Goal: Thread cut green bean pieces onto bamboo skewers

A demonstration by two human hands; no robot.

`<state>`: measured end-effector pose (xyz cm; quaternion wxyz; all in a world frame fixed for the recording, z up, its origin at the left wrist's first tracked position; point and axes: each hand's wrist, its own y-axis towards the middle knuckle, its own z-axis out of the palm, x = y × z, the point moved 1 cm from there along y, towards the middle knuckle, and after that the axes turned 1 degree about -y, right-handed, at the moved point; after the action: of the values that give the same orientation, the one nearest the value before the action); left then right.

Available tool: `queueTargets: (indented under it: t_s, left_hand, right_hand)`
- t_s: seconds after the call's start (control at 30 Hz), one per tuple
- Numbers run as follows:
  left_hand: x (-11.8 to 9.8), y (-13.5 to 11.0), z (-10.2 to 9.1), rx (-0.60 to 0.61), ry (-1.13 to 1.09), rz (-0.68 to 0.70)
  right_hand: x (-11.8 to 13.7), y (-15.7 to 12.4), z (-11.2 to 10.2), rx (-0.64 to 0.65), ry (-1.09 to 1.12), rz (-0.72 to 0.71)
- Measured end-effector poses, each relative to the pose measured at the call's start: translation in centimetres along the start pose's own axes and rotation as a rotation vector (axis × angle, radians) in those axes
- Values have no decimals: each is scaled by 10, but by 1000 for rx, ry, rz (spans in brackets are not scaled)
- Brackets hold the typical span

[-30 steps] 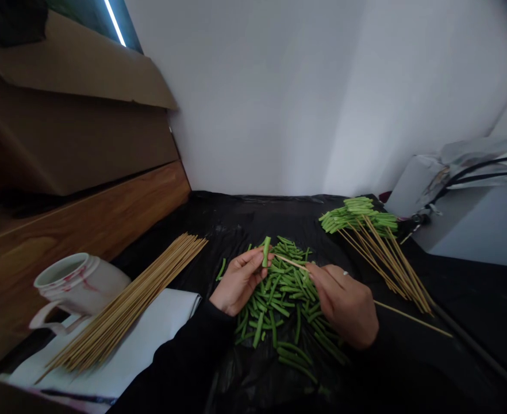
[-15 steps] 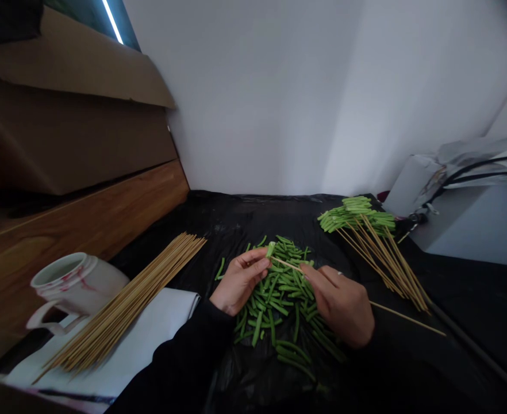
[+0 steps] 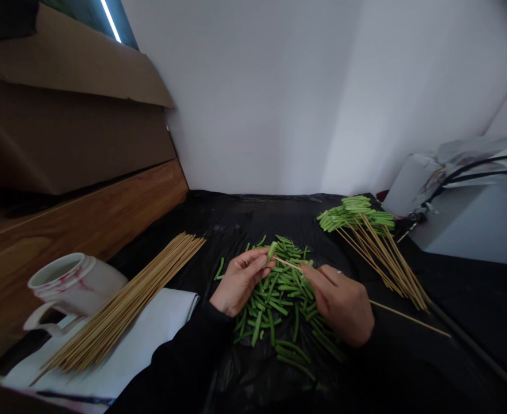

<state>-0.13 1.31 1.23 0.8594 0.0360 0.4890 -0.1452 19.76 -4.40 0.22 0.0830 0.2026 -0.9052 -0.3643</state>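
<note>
Between the thumb and fingers of my left hand is a short cut green bean piece, tilted upward. My right hand grips a thin bamboo skewer; its front part points left to the bean, and its long rear end sticks out to the right. Whether the tip has entered the bean I cannot tell, as my left fingers partly cover it. Below both hands spreads a loose heap of cut green beans on black plastic sheeting.
On the left, a bundle of bare skewers lies across white paper beside a white pitcher. Skewers threaded with beans are stacked at the back right, near a white box. A cardboard box stands back left.
The bean piece in my left fingers has tilted and shifted slightly to the right. The skewer's rear end reaches slightly further right. My right hand is nearly still.
</note>
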Motion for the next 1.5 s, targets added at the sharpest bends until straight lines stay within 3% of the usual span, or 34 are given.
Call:
queueTargets:
  t_s: [0.4,0.67,0.87,1.13,1.33,1.5]
  left_hand:
    - [0,3,-3,-44,-51,-49]
    - [1,3,-5,-9,-66,-105]
    - [3,2,-5,6,-62,-127]
    - [0,-1,0,20,-69,-138]
    - [1,-1,0,41,-48,-142]
    - [1,-2,0,41,-32,-138]
  right_hand:
    - [2,-1,0,-1,9,-32]
    - [6,-3,5,102,213,33]
    - [7,-3,4,33,258,50]
    - [10,-3,5,91,274,44]
    - [11,-1,2,29,308,67]
    - [13,-1,3,57,323,69]
